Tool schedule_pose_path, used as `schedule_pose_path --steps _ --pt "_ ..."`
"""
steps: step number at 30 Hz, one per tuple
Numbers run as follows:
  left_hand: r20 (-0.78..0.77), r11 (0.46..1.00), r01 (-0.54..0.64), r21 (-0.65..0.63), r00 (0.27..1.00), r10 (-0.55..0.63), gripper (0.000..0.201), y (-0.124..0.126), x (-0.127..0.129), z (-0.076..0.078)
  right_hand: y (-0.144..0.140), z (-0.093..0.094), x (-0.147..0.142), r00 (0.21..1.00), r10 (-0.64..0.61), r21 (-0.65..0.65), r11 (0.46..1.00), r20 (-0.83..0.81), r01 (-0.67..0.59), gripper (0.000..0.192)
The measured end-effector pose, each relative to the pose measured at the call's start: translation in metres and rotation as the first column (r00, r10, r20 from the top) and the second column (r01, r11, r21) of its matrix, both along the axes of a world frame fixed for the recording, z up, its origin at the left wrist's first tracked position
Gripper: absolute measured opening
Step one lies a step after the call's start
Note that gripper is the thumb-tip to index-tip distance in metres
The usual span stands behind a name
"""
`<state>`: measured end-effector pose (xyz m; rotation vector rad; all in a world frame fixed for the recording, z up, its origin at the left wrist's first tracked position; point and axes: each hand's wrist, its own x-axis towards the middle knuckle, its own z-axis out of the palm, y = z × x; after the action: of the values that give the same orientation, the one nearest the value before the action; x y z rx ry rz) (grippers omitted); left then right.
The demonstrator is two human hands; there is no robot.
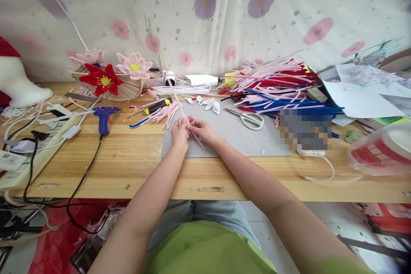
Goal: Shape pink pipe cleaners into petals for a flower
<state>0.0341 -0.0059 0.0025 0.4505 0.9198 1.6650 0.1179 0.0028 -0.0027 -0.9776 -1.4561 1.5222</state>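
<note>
Several pink pipe cleaners [178,102] are held together over the front left part of the grey cutting mat [237,147]. Closed around them is my left hand [180,134], with long ends rising up and away from it. My right hand [203,132] pinches the pink strands just beside the left, and a short end sticks out below its fingers. Behind the hands lie short pink pipe cleaner pieces [163,115] and folded white petal shapes [212,105]. Scissors with pale handles [252,120] rest on the mat to the right.
A blue glue gun [104,119] and a corded power strip [38,154] lie left. Red [102,80] and pink flowers [134,67] stand behind. Bundled pipe cleaners [272,81], papers [362,90] and a red-and-white tub [382,150] fill the right. A patterned curtain [180,0] hangs behind.
</note>
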Motion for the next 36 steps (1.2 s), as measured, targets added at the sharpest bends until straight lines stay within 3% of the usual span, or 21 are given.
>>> schedule_pose_path --steps 4,10,21,27,29,31,33,34,36 --pt "-0.032 0.998 -0.043 0.043 0.999 0.044 0.011 -0.001 0.002 0.000 0.002 0.001 0.002 0.991 -0.028 0.119 0.993 0.134 0.012 0.032" --pt "-0.087 0.998 0.054 0.038 0.995 -0.051 0.024 -0.002 0.001 0.003 0.002 0.002 0.003 0.973 -0.091 0.208 0.977 0.211 0.047 0.031" --pt "-0.031 1.000 -0.002 0.003 1.000 0.002 0.020 0.000 -0.005 0.003 -0.003 0.004 0.003 0.970 0.151 0.147 0.972 0.192 -0.181 0.032" --pt "0.054 0.998 -0.050 -0.029 0.997 0.052 0.020 0.004 -0.025 0.009 -0.007 0.008 0.010 0.893 0.322 0.126 0.918 0.314 -0.375 0.032" --pt "-0.040 0.999 -0.033 0.020 0.999 0.033 0.020 0.004 -0.029 0.010 -0.004 0.008 0.013 0.925 0.237 0.113 0.953 0.297 -0.281 0.033" --pt "-0.155 0.999 -0.014 0.037 0.988 0.020 0.022 0.001 -0.027 0.010 0.001 0.007 0.015 0.975 0.026 0.128 0.990 0.220 -0.055 0.034" --pt "-0.244 0.998 0.059 0.014 0.968 -0.054 0.024 -0.003 -0.019 0.009 0.005 0.008 0.017 0.979 -0.172 0.138 0.978 0.108 0.157 0.034" --pt "-0.273 0.992 0.122 -0.005 0.954 -0.119 0.025 -0.005 -0.014 0.008 0.007 0.008 0.017 0.973 -0.223 0.135 0.967 0.058 0.214 0.034" --pt "-0.321 0.971 0.240 -0.026 0.917 -0.235 0.025 -0.010 -0.004 0.006 0.008 0.008 0.018 0.976 -0.217 0.125 0.969 0.004 0.215 0.034"
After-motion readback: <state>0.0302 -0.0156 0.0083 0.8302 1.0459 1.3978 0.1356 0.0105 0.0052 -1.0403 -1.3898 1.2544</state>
